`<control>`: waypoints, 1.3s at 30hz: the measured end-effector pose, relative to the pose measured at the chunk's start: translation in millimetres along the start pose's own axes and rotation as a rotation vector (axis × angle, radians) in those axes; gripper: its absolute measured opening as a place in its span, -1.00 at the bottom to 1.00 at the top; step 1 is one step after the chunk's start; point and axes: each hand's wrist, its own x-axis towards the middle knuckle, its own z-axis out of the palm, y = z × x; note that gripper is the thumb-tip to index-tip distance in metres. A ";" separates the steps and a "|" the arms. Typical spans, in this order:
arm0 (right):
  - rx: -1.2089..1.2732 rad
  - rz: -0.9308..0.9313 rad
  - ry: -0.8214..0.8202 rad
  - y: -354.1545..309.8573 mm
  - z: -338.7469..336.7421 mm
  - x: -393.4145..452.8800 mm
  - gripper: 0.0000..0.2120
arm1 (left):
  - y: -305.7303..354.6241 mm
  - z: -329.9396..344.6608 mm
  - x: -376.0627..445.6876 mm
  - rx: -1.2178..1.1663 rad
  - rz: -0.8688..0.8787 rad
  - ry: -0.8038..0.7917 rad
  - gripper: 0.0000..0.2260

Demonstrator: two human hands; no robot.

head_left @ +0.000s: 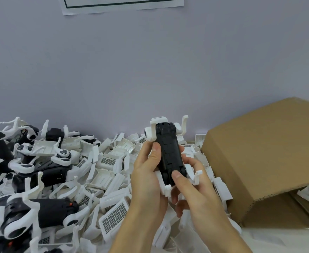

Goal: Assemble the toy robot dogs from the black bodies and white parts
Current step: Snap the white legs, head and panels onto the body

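A person holds one toy dog (169, 154) belly-up in both hands, raised above a counter heaped with loose white parts (111, 172). The dog is a long black body with white legs already sticking out at its four corners. It looks like light, rigid moulded plastic, smooth and a little slippery; the thin legs seem the part most likely to snap, so the solid black middle is probably the safest place to hold.

The left hand (148, 172) wraps the body's left side, thumb laid along its edge. The right hand (190, 185) curls round the near end, thumb pressing on the black underside (its lower fingers are tucked beneath, out of sight). Both grips are closed on the dog.

Finished dogs (31, 179) lie piled at left. A cardboard box (263, 152) lies on its side at right.
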 end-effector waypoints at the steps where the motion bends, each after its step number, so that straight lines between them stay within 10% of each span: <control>1: 0.000 0.003 0.000 0.1 -0.2 0.1 -0.71 | 0.0 0.0 0.2 0.000 -0.001 0.003 -0.62; 34: 0.194 -0.029 0.100 -17.0 -10.7 -3.4 -0.72 | 3.7 1.8 3.3 -0.280 -0.091 -0.052 -0.76; 39: 0.004 -0.208 0.168 -24.1 -18.8 -6.9 -0.78 | 3.4 3.9 9.5 -0.166 0.034 0.148 -0.42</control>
